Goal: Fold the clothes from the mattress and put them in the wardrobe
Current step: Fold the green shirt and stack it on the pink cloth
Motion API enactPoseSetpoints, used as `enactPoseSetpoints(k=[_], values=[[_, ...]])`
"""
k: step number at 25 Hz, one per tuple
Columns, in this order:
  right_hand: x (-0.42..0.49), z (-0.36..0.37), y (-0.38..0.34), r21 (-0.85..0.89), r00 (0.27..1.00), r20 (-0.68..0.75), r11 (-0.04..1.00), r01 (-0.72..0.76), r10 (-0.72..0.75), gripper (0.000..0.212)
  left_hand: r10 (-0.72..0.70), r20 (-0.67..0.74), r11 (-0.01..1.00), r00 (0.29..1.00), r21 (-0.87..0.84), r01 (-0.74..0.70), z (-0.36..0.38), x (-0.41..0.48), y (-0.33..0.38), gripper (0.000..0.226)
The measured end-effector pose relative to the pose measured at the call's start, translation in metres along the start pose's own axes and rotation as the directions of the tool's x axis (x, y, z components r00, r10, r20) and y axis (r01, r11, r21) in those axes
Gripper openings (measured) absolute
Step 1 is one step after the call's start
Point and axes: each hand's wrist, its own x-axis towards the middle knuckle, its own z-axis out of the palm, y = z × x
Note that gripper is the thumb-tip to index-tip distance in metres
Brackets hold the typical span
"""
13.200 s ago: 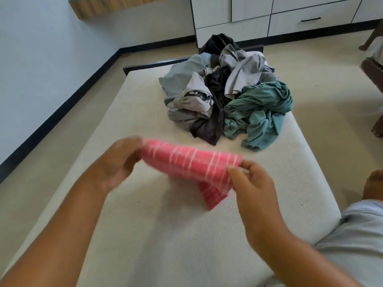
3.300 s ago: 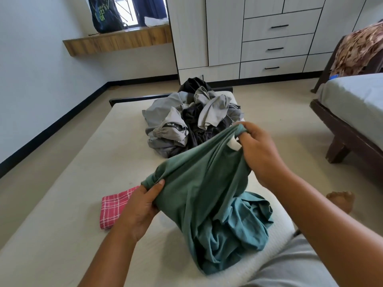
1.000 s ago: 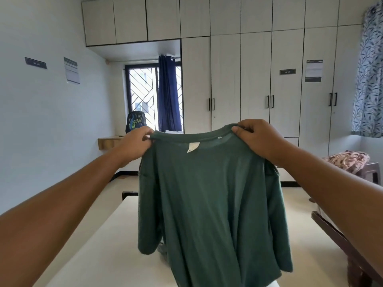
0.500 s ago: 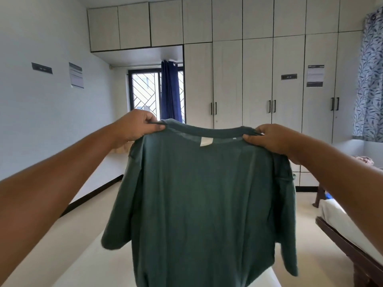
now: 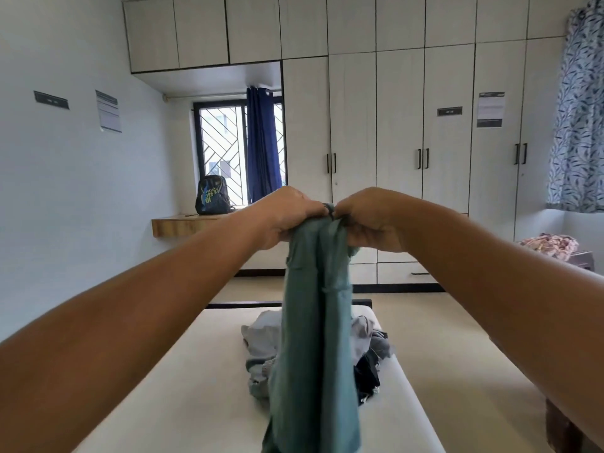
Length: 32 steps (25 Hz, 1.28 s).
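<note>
Above the mattress [image 5: 196, 371], I see less than I would like. The green T-shirt [image 5: 313, 338] hangs across the middle of the pile of clothes [image 5: 261, 344], so only grey pieces show on its left and grey and dark pieces on its right. The shirt's lower end runs off the bottom edge. My fingertips are buried in the cloth, so I cannot tell how each one lies. The left hand [image 5: 287, 217] is curled tight round the shirt's top edge, knuckles up. The right hand [image 5: 369, 220] is curled the same way on the gathered fabric just beside it. The two hands meet or nearly meet at the top; I cannot tell which. The shirt is bunched into a narrow strip with its long axis upright, its top at my hands and the rest hanging straight down in front of the pile. The wardrobe [image 5: 398, 125] fills the far wall, its doors closed.
</note>
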Motion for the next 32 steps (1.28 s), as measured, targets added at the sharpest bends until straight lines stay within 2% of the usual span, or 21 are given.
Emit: enactPoseSetpoints(k=[3, 6, 8, 9, 10, 12, 14, 16, 17, 18, 19, 22, 24, 27, 29, 32], values=[[-0.008, -0.002, -0.011, 0.102, 1.0, -0.005, 0.995, -0.018, 0.019, 0.02, 0.015, 0.055, 0.998, 0.998, 0.058, -0.018, 0.006, -0.001, 0.004, 0.035], [-0.012, -0.008, -0.012, 0.109, 1.0, 0.0, 0.994, 0.002, -0.002, 0.019, 0.045, 0.176, 0.997, 0.983, -0.076, -0.032, 0.004, -0.005, 0.003, 0.046], [-0.01, -0.011, -0.008, 0.041, 0.997, -0.022, 0.997, 0.072, -0.071, 0.033, 0.12, 0.266, 0.99, 0.956, -0.106, -0.095, 0.001, -0.008, 0.003, 0.039], [-0.009, -0.012, -0.005, -0.058, 0.991, -0.049, 0.991, 0.124, -0.127, 0.037, 0.15, 0.305, 0.987, 0.94, -0.099, -0.125, -0.001, -0.009, 0.003, 0.035], [-0.008, -0.012, -0.003, -0.231, 0.977, -0.081, 0.957, 0.174, -0.197, 0.034, 0.167, 0.33, 0.986, 0.929, -0.081, -0.148, -0.002, -0.009, 0.002, 0.033], [-0.005, -0.014, -0.001, -0.569, 0.929, -0.115, 0.79, 0.229, -0.352, 0.022, 0.2, 0.3, 0.979, 0.933, -0.029, -0.2, -0.001, -0.009, -0.003, 0.034], [-0.001, -0.016, 0.001, -0.74, 0.877, -0.103, 0.625, 0.248, -0.47, 0.015, 0.247, 0.207, 0.969, 0.947, -0.029, -0.246, 0.006, -0.007, -0.011, 0.035], [0.002, -0.019, 0.001, -0.897, 0.789, -0.098, 0.398, 0.195, -0.607, 0.017, 0.258, 0.147, 0.963, 0.955, -0.115, -0.243, 0.013, -0.007, -0.02, 0.042], [0.005, -0.022, 0.003, -0.93, 0.739, -0.099, 0.326, 0.17, -0.666, 0.018, 0.253, 0.129, 0.96, 0.959, -0.159, -0.232, 0.016, -0.008, -0.024, 0.047], [0.006, -0.025, 0.005, -0.941, 0.702, -0.107, 0.3, 0.157, -0.704, 0.018, 0.255, 0.109, 0.955, 0.961, -0.185, -0.232, 0.02, -0.009, -0.028, 0.048], [0.008, -0.03, 0.005, -0.937, 0.69, -0.122, 0.311, 0.157, -0.714, 0.018, 0.261, 0.083, 0.951, 0.962, -0.191, -0.242, 0.024, -0.011, -0.032, 0.044], [0.009, -0.044, 0.005, -0.836, 0.75, -0.214, 0.515, 0.191, -0.626, 0.021, 0.248, 0.023, 0.951, 0.969, -0.196, -0.239, 0.04, -0.022, -0.051, 0.021], [0.009, -0.051, 0.007, -0.785, 0.766, -0.27, 0.594, 0.177, -0.584, 0.021, 0.201, 0.092, 0.953, 0.975, -0.249, -0.173, 0.049, -0.027, -0.072, 0.026], [0.011, -0.056, 0.013, -0.772, 0.764, -0.302, 0.616, 0.154, -0.57, 0.024, 0.14, 0.227, 0.964, 0.964, -0.255, -0.08, 0.062, -0.032, -0.101, 0.037], [0.011, -0.057, 0.014, -0.756, 0.764, -0.285, 0.626, 0.193, -0.579, 0.023, 0.118, 0.305, 0.981, 0.945, -0.185, -0.062, 0.076, -0.034, -0.115, 0.037], [0.011, -0.063, 0.016, -0.765, 0.777, -0.241, 0.607, 0.218, -0.582, 0.018, 0.086, 0.282, 0.992, 0.956, -0.114, -0.056, 0.083, -0.032, -0.131, 0.03]])
